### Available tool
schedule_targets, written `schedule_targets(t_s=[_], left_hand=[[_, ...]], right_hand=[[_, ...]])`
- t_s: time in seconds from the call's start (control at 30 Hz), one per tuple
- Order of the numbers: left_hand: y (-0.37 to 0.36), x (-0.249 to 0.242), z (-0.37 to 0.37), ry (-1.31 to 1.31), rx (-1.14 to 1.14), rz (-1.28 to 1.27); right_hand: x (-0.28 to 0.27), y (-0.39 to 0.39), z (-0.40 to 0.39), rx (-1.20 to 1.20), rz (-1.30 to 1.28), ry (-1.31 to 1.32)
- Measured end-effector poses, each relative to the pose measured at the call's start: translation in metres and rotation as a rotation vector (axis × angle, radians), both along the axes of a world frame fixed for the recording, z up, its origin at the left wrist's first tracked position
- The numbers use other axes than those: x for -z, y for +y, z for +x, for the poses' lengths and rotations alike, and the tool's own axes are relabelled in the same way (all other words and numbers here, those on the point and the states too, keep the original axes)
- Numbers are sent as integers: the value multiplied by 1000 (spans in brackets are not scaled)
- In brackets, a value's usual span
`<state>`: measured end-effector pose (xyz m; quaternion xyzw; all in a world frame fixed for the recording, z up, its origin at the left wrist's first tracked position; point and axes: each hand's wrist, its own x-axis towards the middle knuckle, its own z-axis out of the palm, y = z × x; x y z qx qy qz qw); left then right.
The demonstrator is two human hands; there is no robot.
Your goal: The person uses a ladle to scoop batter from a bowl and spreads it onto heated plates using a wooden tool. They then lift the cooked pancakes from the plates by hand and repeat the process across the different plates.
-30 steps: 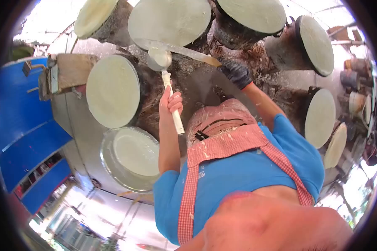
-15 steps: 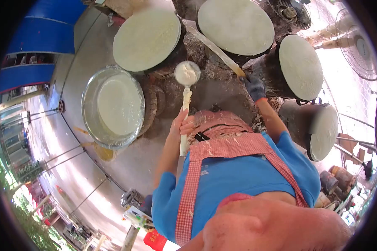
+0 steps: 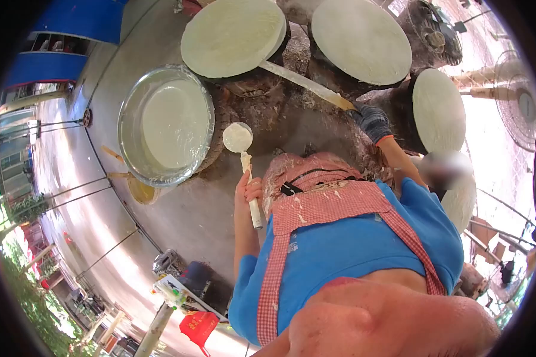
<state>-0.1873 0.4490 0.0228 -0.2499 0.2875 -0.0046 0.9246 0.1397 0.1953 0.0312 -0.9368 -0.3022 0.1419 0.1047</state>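
Note:
My bare left hand point(image 3: 250, 189) is wrapped around the pale handle of a ladle point(image 3: 237, 138), whose round bowl is coated with creamy white batter. The ladle hangs over the floor, to the right of a large basin point(image 3: 124, 128) holding white batter point(image 3: 173, 128). On my right hand point(image 3: 374, 123) is a dark grey glove, closed on the brownish end of a long flat spatula point(image 3: 307, 87). Its far tip meets the lower edge of a round griddle point(image 3: 235, 38) covered with a pale layer. A second covered griddle point(image 3: 363, 41) lies just beyond the spatula.
More pale-topped round griddles stand at the right, one upper point(image 3: 439, 111) and one lower point(image 3: 458, 205). A motor-like machine point(image 3: 433, 40) sits at the upper right, near a fan point(image 3: 521, 107). A yellow bowl point(image 3: 143, 191) lies below the basin. I wear a checked apron point(image 3: 333, 205).
The ladle has moved left and down, away from the griddles toward the basin. The spatula's tip now meets the left griddle's lower edge. The whole view has shifted.

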Motion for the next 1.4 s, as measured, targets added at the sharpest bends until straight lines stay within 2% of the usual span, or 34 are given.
schedule_targets(t_s=[0.2,0.3,0.37,0.43,0.5,0.53,0.6,0.67,0.7,0.8,0.87,0.9,0.97,1.0,1.07,1.13,1.17,1.3,1.4], left_hand=[[-9,-8,-4,-27,-75,13],[-13,-7,-4,-56,-92,24],[-20,-10,-4,-57,-120,37],[-25,-11,-9,-53,-142,52],[-25,-8,-13,-43,-132,-41],[-24,-9,-16,-17,-120,-32],[-21,-9,-20,-2,-100,-47],[-13,-10,-25,-32,-70,-69],[-7,-10,-28,-32,-68,-59],[16,2,-38,20,24,-45],[33,15,-46,-64,101,-117],[44,18,-48,-63,109,-120],[58,12,-46,11,137,-164],[64,7,-44,10,147,-179],[84,-9,-31,111,204,-88],[101,-2,-32,129,263,-85],[109,-1,-30,157,314,-76],[127,-3,-20,188,358,-80],[135,-9,-10,178,325,-36]], right_hand=[[-2,8,16,-69,-42,33],[6,21,22,-205,109,-8],[8,36,26,-100,71,100],[21,61,28,-121,-3,102],[35,95,26,-286,-61,32],[43,115,25,-290,-56,32],[59,164,30,-470,-37,-83],[77,215,37,-556,235,-289],[77,240,41,-553,245,-292],[58,300,53,-657,121,-407],[65,322,70,-906,48,-487],[66,333,77,-898,44,-485],[58,344,90,-1101,-50,-372],[58,348,94,-1089,50,-433],[38,359,100,-995,40,-371],[14,374,109,-813,-19,-266],[8,381,119,-807,-20,-271],[-8,405,162,-643,190,-403],[-46,422,191,-541,210,-359]])
